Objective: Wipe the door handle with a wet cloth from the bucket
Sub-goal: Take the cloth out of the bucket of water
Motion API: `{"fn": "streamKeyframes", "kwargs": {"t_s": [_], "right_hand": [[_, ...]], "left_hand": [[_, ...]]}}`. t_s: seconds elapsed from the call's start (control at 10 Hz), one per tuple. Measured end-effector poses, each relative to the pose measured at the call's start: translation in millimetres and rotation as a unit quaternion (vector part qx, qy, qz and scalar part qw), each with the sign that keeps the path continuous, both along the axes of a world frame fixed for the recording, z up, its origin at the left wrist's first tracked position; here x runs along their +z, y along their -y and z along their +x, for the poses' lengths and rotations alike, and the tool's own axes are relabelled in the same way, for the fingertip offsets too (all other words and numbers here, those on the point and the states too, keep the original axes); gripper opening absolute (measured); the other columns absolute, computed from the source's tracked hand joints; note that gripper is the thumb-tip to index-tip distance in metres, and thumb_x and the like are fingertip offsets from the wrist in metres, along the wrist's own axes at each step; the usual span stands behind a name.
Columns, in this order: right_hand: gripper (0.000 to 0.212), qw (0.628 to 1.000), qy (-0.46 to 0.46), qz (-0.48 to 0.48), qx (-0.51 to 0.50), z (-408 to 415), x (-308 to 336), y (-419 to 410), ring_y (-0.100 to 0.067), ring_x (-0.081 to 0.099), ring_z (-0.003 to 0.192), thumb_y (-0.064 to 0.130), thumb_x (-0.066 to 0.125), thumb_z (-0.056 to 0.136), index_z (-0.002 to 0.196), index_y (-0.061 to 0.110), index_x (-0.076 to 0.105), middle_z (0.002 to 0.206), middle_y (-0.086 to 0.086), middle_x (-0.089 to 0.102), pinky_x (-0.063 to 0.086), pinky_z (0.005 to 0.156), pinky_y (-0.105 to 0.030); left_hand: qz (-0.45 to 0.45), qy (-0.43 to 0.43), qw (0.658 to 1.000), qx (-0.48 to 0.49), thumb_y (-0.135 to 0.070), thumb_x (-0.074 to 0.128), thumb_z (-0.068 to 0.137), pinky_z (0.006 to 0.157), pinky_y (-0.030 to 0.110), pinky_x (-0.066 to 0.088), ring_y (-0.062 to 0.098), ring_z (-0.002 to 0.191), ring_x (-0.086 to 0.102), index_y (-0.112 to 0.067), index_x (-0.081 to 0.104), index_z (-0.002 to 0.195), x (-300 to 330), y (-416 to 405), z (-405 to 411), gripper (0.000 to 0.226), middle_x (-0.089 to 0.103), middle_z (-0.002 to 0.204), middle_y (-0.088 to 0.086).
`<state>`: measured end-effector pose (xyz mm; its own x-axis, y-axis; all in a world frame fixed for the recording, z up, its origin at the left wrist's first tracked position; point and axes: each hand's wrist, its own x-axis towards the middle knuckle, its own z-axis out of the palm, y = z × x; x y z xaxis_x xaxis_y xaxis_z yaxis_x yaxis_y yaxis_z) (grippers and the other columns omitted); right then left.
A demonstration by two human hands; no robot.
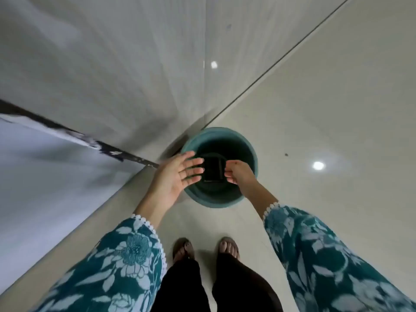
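Observation:
A teal bucket (249, 149) stands on the pale tiled floor, close to the foot of a wall. Over its mouth hangs a dark, folded cloth (211, 170). My right hand (238, 174) pinches the cloth's right edge with curled fingers. My left hand (177, 174) is spread flat, palm turned toward the cloth, and its fingertips reach the cloth's left edge. No door handle is in view. Whether the bucket holds water cannot be told; its inside is dark.
A grey wall (112, 64) rises on the left behind the bucket, and a pale panel (45, 176) with a dark chipped edge lies further left. Glossy floor tiles (337, 97) spread to the right. My sandalled feet (207, 248) stand just before the bucket.

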<state>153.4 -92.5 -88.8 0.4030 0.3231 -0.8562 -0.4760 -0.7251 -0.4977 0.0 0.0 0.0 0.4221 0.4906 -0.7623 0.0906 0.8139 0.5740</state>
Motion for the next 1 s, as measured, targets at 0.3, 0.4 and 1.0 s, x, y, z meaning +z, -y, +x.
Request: {"fn": "streamKeyframes", "kwargs": {"t_s": [0.3, 0.4, 1.0], "right_hand": [[0.016, 0.988, 0.008, -0.063, 0.138, 7.0, -166.4, -38.7, -0.025, 0.053, 0.083, 0.008, 0.048, 0.091, 0.101, 0.003, 0.059, 0.092, -0.013, 0.053, 0.049, 0.075, -0.034], [0.033, 0.951, 0.056, -0.085, 0.292, 4.0, -177.0, -46.2, -0.033, 0.053, 0.112, 0.01, 0.045, 0.095, 0.125, -0.001, 0.053, 0.121, -0.021, 0.054, 0.045, 0.093, -0.037], [0.008, 0.965, 0.044, 0.171, 0.194, -15.3, 318.6, 12.9, -0.012, 0.051, 0.066, 0.004, 0.056, 0.09, 0.084, 0.009, 0.054, 0.07, -0.002, 0.053, 0.045, 0.062, -0.019]], "left_hand": [[0.104, 0.077, 0.992, 0.011, -0.019, 0.043, 0.096, 0.066, 0.028, 0.056, 0.018, 0.072, 0.068, -0.012, 0.062, 0.104, -105.1, -35.2, -2.6, 0.022, 0.073, 0.09, 0.007], [0.114, 0.086, 0.99, 0.01, -0.019, 0.043, 0.095, 0.066, 0.028, 0.056, 0.019, 0.074, 0.068, -0.013, 0.063, 0.103, -107.7, -38.3, -6.6, 0.022, 0.073, 0.092, 0.007], [0.134, -0.041, 0.99, -0.01, -0.012, 0.046, 0.097, 0.067, 0.031, 0.052, 0.021, 0.077, 0.065, -0.01, 0.062, 0.101, 269.1, 19.5, -52.6, 0.017, 0.071, 0.087, 0.006]]}}
